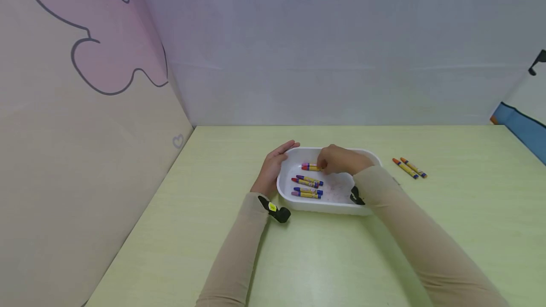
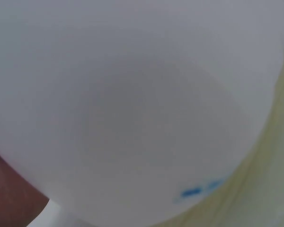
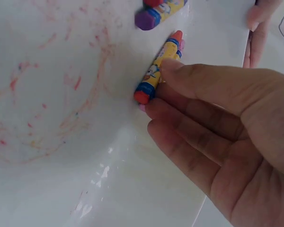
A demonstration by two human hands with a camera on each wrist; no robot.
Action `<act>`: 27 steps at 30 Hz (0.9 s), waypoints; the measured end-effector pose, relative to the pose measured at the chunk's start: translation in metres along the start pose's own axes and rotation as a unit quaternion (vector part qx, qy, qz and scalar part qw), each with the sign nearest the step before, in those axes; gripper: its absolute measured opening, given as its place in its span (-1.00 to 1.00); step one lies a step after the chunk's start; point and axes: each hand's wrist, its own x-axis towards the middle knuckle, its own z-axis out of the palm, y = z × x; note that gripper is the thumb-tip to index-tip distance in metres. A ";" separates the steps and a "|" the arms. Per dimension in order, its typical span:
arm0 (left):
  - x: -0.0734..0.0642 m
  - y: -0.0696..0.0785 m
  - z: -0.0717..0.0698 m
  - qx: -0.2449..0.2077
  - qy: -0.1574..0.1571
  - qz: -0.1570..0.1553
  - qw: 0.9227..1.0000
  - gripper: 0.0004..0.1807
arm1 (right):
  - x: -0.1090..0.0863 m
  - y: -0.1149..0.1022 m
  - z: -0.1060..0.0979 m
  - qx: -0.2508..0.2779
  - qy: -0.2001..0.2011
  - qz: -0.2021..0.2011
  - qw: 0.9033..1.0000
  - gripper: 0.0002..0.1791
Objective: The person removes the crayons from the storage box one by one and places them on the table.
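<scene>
A white tray point(image 1: 337, 208) sits on the table with crayons in it. My left hand point(image 1: 269, 169) holds its left end, thumb at the rim and fingers along the outside. In the left wrist view the tray's pale wall point(image 2: 142, 118) fills most of the picture. My right hand point(image 1: 341, 159) reaches inside and pinches a red-orange crayon point(image 3: 154, 73) between thumb and fingers. A pink crayon point(image 3: 142, 108) lies close against it, mostly hidden. Nearer the front lie a purple crayon point(image 1: 310, 180) beside a red one point(image 1: 304, 183), then a blue crayon point(image 1: 308, 191) beside a lilac one point(image 1: 305, 195).
On the table right of the tray lie two orange-tipped crayons, one point(image 1: 405, 168) slightly left of the other point(image 1: 414, 167). Coloured crayon marks point(image 3: 85, 85) streak the tray floor. A pale wall point(image 1: 320, 60) stands behind the table, and another with a pink drawing point(image 1: 115, 51) at the left.
</scene>
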 end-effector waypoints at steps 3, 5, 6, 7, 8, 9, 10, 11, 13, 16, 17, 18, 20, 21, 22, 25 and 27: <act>0.001 0.001 0.000 0.001 0.002 0.000 1.000 -0.51 | 0.004 -0.003 0.003 -0.018 0.009 0.017 1.000 -0.83; 0.001 0.001 -0.001 0.002 0.001 -0.001 1.000 -0.51 | 0.006 -0.005 0.004 -0.029 0.013 0.027 0.999 -0.85; 0.001 0.001 -0.001 0.003 0.001 -0.001 1.000 -0.51 | 0.006 -0.006 0.005 -0.033 0.016 0.029 0.999 -0.86; 0.001 0.001 -0.001 0.003 0.001 -0.001 1.000 -0.51 | 0.007 -0.007 0.006 -0.036 0.018 0.030 0.999 -0.88; 0.001 0.002 -0.001 0.004 0.001 -0.001 1.000 -0.51 | 0.007 -0.007 0.007 -0.038 0.021 0.031 0.999 -0.89; 0.001 0.002 -0.001 0.004 0.000 -0.001 1.000 -0.51 | 0.008 -0.007 0.008 -0.039 0.022 0.031 0.999 -0.91; 0.000 0.002 -0.001 0.004 -0.001 -0.001 1.000 -0.51 | 0.008 -0.007 0.009 -0.042 0.025 0.028 0.998 -0.92; 0.000 0.002 -0.001 0.006 -0.002 -0.001 1.000 -0.51 | 0.008 -0.007 0.010 -0.042 0.028 0.028 0.998 -0.93; 0.000 0.001 -0.001 0.006 -0.002 0.000 1.000 -0.51 | 0.008 -0.007 0.011 -0.045 0.030 0.025 0.998 -0.93; 0.000 0.001 0.000 0.009 -0.002 0.001 1.000 -0.50 | 0.008 -0.006 0.013 -0.045 0.027 0.024 0.998 -0.91; 0.000 0.001 0.000 0.010 -0.002 0.001 1.000 -0.51 | 0.008 -0.006 0.013 -0.044 0.024 0.026 0.998 -0.91; 0.000 0.001 0.000 0.009 -0.002 0.000 1.000 -0.51 | 0.008 -0.006 0.013 -0.044 0.022 0.027 0.998 -0.91; 0.000 0.001 0.000 0.010 -0.002 -0.001 1.000 -0.51 | 0.008 -0.005 0.013 -0.045 0.020 0.026 0.998 -0.91; 0.000 0.001 0.000 0.010 -0.002 -0.003 1.000 -0.52 | 0.008 -0.005 0.013 -0.044 0.020 0.025 0.999 -0.92; 0.000 0.001 -0.001 0.009 -0.003 -0.005 1.000 -0.52 | 0.008 -0.005 0.013 -0.042 0.019 0.026 0.999 -0.93; 0.000 0.002 -0.001 0.008 -0.007 -0.011 1.000 -0.51 | 0.007 -0.005 0.012 -0.037 0.016 0.026 0.999 -0.94; 0.001 0.003 -0.002 0.008 -0.011 -0.013 1.000 -0.50 | 0.006 -0.005 0.010 -0.031 0.012 0.024 0.999 -0.94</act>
